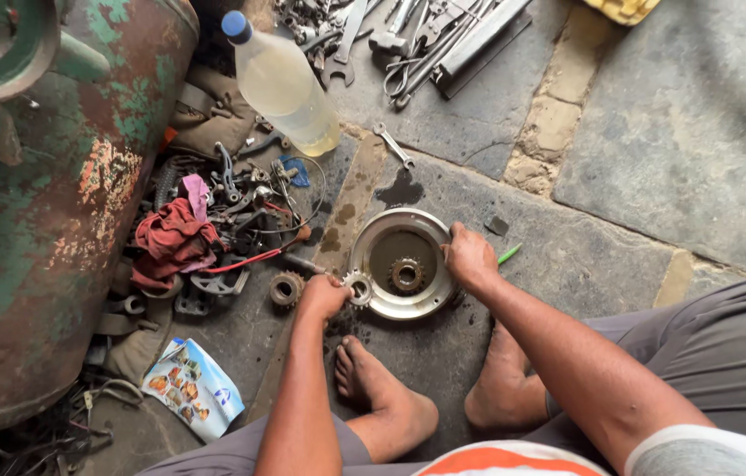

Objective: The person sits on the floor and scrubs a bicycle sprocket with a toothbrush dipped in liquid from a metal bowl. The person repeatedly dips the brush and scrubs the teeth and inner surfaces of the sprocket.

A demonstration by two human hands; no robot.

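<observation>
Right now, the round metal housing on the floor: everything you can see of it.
The round metal housing is a shallow, silvery dish with a raised rim, lying flat and open side up on the stone floor. Its recessed middle looks oily and dirty, with a small toothed gear at the centre. The right hand grips its right rim; the left hand holds a small sprocket at its left edge.

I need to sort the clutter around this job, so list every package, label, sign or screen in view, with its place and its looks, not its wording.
Printed packet: flat on the floor at lower left, beside the rusty green drum; a white and blue pouch with small orange-brown pictures.
Plastic bottle: lying tilted at top centre, clear with pale yellowish liquid and a blue cap; no label shows.
No signs or screens in view.
</observation>
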